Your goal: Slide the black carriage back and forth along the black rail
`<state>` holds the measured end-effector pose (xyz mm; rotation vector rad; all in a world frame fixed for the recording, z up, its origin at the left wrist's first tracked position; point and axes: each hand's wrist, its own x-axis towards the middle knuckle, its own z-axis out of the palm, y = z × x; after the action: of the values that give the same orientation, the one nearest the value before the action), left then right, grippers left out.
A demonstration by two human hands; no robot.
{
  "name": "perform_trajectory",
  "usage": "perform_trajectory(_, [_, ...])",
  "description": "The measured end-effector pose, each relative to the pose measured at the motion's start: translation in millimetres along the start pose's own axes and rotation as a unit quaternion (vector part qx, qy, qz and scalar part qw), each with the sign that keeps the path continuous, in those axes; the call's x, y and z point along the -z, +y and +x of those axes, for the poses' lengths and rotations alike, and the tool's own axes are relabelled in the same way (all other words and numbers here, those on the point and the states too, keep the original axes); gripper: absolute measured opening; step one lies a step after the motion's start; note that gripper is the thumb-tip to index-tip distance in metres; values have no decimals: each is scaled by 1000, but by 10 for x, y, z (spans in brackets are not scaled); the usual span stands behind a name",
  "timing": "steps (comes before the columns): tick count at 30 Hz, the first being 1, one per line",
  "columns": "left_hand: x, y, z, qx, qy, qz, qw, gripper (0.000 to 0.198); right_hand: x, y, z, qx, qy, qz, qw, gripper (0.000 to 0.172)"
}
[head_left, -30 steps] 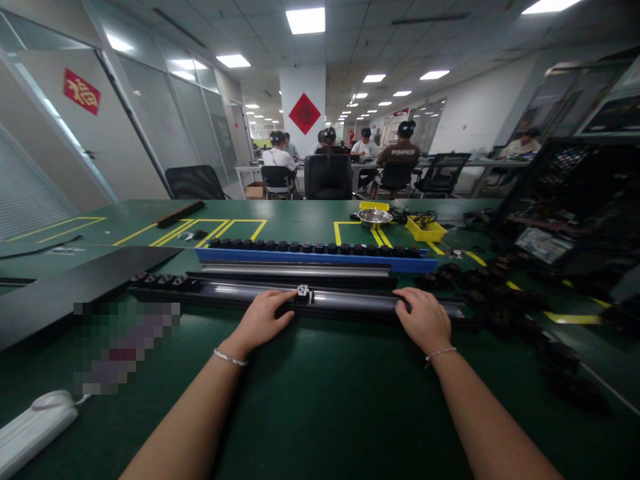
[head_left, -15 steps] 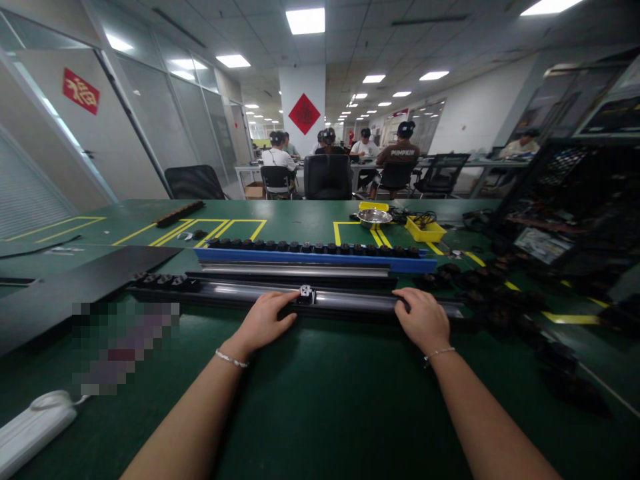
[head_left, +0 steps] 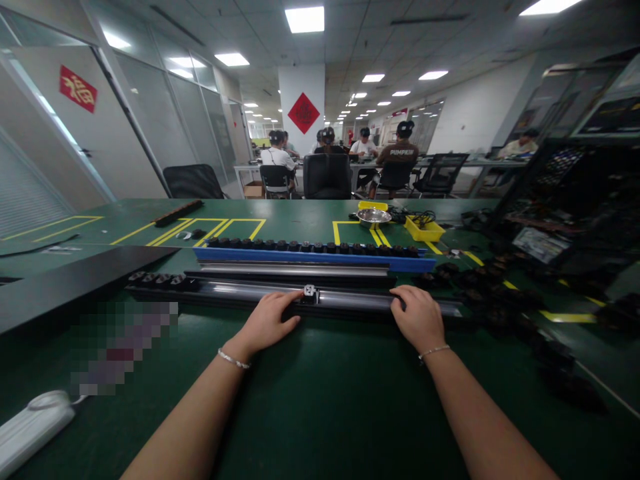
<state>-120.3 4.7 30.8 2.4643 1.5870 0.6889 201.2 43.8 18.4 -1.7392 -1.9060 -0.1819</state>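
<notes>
A long black and silver rail point(head_left: 235, 292) lies across the green table in front of me. My left hand point(head_left: 267, 321) rests on its near edge, fingers stretched toward a small black and white part point(head_left: 309, 293) seated on the rail, fingertips touching it. My right hand point(head_left: 419, 317) lies flat on the rail farther right, fingers curled lightly over it. Several small black parts point(head_left: 159, 279) sit at the rail's left end. Behind it lie a second silver rail point(head_left: 295, 270) and a blue strip point(head_left: 310, 257) lined with several black parts.
A black panel point(head_left: 75, 280) lies at the left and a white power strip point(head_left: 30, 430) at the near left corner. Loose black parts point(head_left: 490, 300) pile at the right. A metal bowl point(head_left: 373, 216) and yellow tray point(head_left: 425, 229) stand behind. People sit at desks beyond.
My left hand and the small part slid slightly to the right along the rail. My right hand shifted a little left.
</notes>
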Motion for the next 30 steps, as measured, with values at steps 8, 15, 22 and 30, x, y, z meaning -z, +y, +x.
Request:
perform_trajectory(8, [-14,2,3,-8,-16,-21,1000,58,-58,-348,-52,106,-50,72,991,29])
perform_trajectory(15, [-38,46,6,-12,-25,-10,1000,60,-65,-705,-164,192,-122,89,970,33])
perform_trajectory(22, [-67,91,8,-6,-37,-4,999,64,-70,-837,-224,208,-143,89,964,45])
perform_trajectory(30, [-73,111,14,-9,-42,-2,999,64,-90,-834,-223,202,-159,72,964,48])
